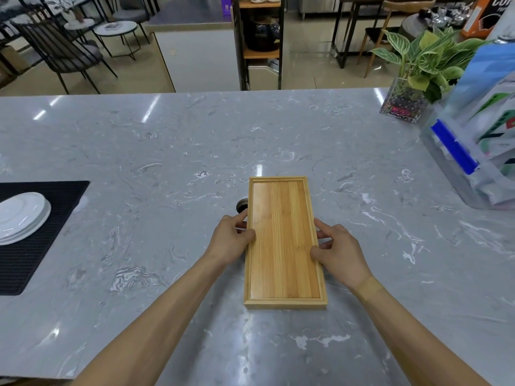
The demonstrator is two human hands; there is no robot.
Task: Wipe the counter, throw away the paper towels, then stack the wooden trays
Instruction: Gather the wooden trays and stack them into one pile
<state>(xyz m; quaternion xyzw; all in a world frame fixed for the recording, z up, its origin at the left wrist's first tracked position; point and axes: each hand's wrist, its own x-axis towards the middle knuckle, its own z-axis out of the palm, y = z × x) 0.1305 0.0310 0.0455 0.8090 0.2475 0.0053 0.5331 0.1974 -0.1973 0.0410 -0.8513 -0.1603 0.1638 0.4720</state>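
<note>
A rectangular wooden tray (282, 240) lies lengthwise on the grey marble counter (167, 151), in the middle near me. Its front edge shows a second wooden layer beneath, so it looks like one tray sitting on another. My left hand (230, 240) grips the tray's left long edge, thumb on the rim. My right hand (338, 250) grips the right long edge the same way. No paper towel is in view.
A small round metal fitting (242, 205) is set into the counter just left of the tray. White plates (22, 215) rest on a black mat (30, 246) at the left. A potted plant (412, 87) and a clear bin of packets (473, 151) stand at the right.
</note>
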